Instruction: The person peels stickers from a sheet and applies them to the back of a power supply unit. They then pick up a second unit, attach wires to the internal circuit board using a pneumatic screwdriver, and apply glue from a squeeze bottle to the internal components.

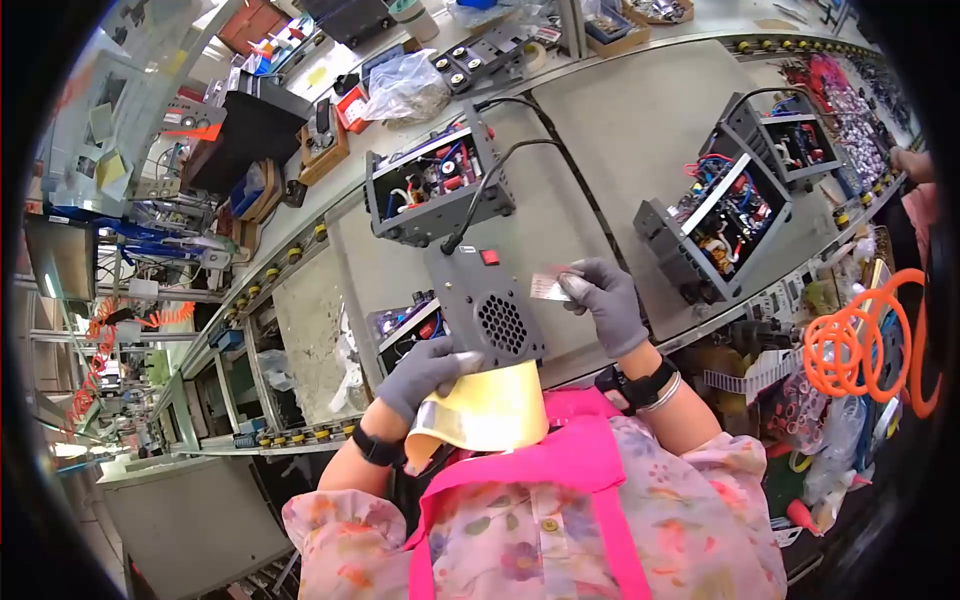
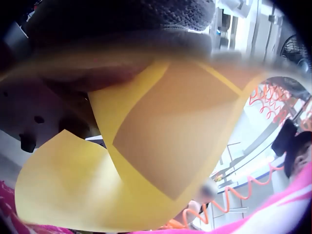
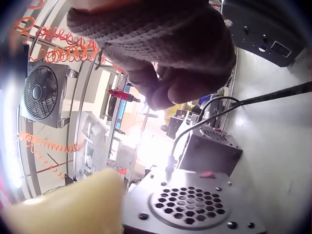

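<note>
My gloved left hand [image 1: 425,380] grips a curled yellow sheet [image 1: 490,405] by its upper edge. In the left wrist view the sheet bends over, with a darker four-sided patch in its middle. Between the thumb and finger of my gloved right hand [image 1: 608,305] is a small pale label [image 1: 546,287] with fine print. Just beyond the sheet stands a grey metal case [image 1: 462,300] with a round honeycomb vent, a red switch and a black cable at its far end. The label is off to the right of this case, apart from it. The right wrist view shows the glove [image 3: 165,44] above the vented panel [image 3: 146,207].
Open cases with wiring stand on the bench: one [image 1: 440,185] beyond the grey case, two [image 1: 715,225] to the right. Another [image 1: 405,325] sits close on the left. Roller rails [image 1: 290,265] edge the bench. An orange coiled hose [image 1: 850,340] hangs at right, near another person's hand [image 1: 912,165].
</note>
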Available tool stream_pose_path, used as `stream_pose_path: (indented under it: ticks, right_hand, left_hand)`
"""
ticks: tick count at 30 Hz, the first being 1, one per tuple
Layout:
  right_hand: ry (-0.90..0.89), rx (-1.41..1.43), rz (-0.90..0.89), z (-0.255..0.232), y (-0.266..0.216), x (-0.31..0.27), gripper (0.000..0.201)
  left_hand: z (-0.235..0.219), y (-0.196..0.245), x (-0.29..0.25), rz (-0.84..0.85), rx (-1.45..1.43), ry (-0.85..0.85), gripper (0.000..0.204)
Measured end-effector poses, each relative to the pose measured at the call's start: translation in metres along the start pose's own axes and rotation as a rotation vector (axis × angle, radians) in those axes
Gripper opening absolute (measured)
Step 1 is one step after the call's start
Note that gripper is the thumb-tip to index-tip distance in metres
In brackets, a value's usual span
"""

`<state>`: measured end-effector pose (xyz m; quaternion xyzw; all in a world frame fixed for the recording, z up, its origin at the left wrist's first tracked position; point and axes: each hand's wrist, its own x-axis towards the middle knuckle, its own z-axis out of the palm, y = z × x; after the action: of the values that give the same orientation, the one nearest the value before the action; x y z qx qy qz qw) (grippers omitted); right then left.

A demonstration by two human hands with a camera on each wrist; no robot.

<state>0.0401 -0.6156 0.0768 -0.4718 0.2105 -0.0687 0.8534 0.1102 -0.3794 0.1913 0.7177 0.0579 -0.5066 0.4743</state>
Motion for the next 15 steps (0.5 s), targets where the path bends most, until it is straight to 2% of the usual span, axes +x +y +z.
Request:
stream_pose_path:
  ticks: [3,7,10,15]
  right_hand:
    - [-0.1,0.047,0.097,0.029,0.005,0.007,0.018]
    - [-0.259,0.011,0.129,0.065,0.012,0.017,0.016]
    - [-0.258,0.101,0.243,0.082,0.016,0.019,0.015]
    - [-0.275,0.062,0.228,0.084,0.029,0.025,0.014]
  left_hand:
    - [-0.023,-0.014,-0.016,0.014,0.032,-0.017,0.028]
    - [-0.031,-0.021,-0.026,0.0,0.023,-0.016,0.029]
    - [-0.032,-0.019,-0.026,-0.001,0.056,-0.053,0.029]
    - [-0.033,-0.018,-0.024,-0.002,0.053,-0.086,0.029]
